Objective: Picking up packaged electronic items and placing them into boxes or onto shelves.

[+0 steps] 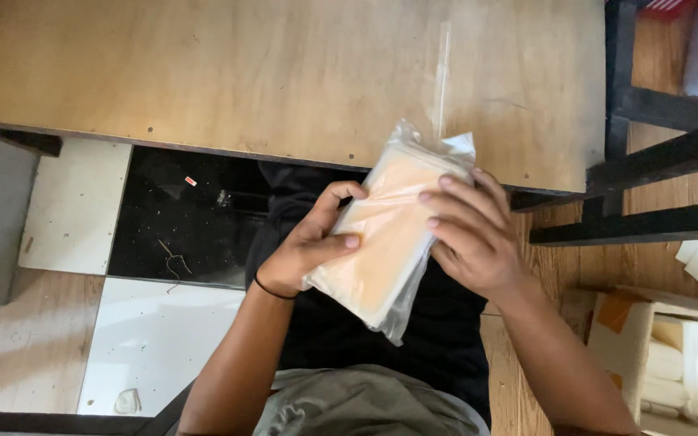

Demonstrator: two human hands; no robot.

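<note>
Plywood table [284, 73] above tiled floor. Left hand [309, 246] and right hand [474, 234], both closed around a clear-bagged peach packet [385, 238], hold it over the lap, apparently mid-sealing; the bag mouth likely needs pressing flat.

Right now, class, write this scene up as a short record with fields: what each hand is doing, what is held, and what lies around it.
held item: clear plastic packet with a flat peach-coloured pack inside
left hand: grips the packet's left edge, thumb on top; black band on wrist
right hand: fingers spread over the packet's right side
position: packet tilted, held over the lap, by the near edge of the wooden table
on table: clear plastic strip
lower right: open cardboard box with pale packs
floor: black and white tiles
</note>
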